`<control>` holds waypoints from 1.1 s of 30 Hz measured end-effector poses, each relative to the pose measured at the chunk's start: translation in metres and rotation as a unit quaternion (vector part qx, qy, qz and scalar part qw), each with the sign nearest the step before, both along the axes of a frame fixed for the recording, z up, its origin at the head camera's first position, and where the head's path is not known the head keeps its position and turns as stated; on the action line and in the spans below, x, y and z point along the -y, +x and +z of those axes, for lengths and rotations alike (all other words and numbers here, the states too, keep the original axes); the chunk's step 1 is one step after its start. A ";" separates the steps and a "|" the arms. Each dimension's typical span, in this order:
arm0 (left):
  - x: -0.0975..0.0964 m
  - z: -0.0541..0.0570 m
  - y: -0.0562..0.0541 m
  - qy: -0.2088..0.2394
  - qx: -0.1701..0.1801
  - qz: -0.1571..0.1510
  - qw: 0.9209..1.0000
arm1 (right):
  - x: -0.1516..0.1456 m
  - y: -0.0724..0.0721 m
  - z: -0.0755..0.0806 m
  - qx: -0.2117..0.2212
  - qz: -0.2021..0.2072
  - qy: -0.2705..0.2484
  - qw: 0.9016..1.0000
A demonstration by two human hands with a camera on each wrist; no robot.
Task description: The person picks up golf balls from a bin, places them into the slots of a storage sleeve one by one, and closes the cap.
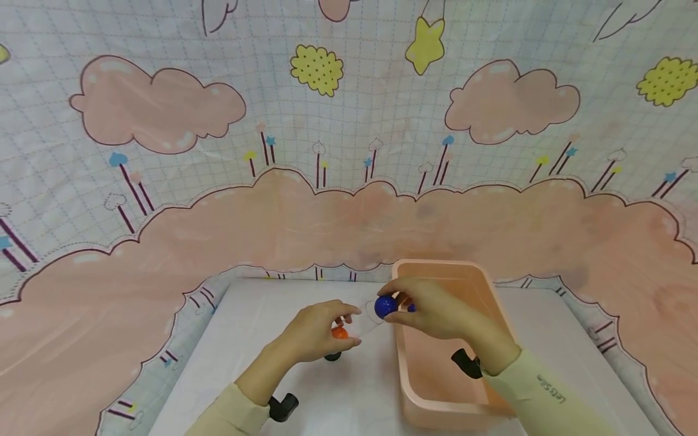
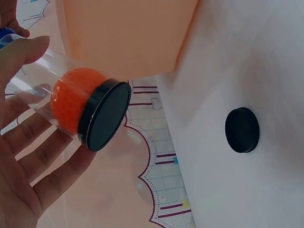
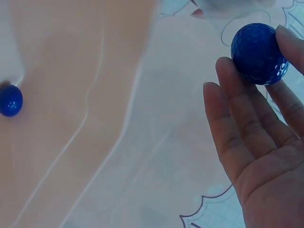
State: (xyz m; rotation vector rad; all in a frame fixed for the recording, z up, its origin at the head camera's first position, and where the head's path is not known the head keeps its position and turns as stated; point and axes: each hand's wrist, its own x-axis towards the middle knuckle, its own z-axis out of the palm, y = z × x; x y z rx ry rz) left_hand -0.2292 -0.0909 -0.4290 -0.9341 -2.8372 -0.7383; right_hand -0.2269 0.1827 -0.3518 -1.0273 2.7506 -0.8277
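My left hand [image 1: 311,333] grips a clear plastic tube [image 2: 59,61], which is tilted with its open mouth toward my right hand. Inside, an orange ball [image 2: 71,102] rests against the black end cap [image 2: 108,116]. Between thumb and fingertips, my right hand [image 1: 436,312] pinches a blue dimpled golf ball [image 1: 385,307] right at the tube's mouth. The wrist view on the right shows the same blue ball [image 3: 259,53] with part of the tube's rim behind it.
A peach plastic bin [image 1: 405,363] stands under and beside my right forearm, with another blue ball [image 3: 10,100] inside. On the white table [image 1: 327,399] lies a loose black cap [image 2: 242,130]. A patterned cloth [image 1: 349,230] hangs behind the table.
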 end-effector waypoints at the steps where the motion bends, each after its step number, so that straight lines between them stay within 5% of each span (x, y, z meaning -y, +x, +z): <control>1: 0.000 0.000 0.000 0.001 -0.001 -0.001 1.000 | 0.001 0.000 0.000 -0.001 0.000 0.000 1.000; 33: -0.008 0.003 0.000 -0.006 -0.013 -0.008 1.000 | 0.006 -0.002 -0.012 0.011 0.009 -0.015 1.000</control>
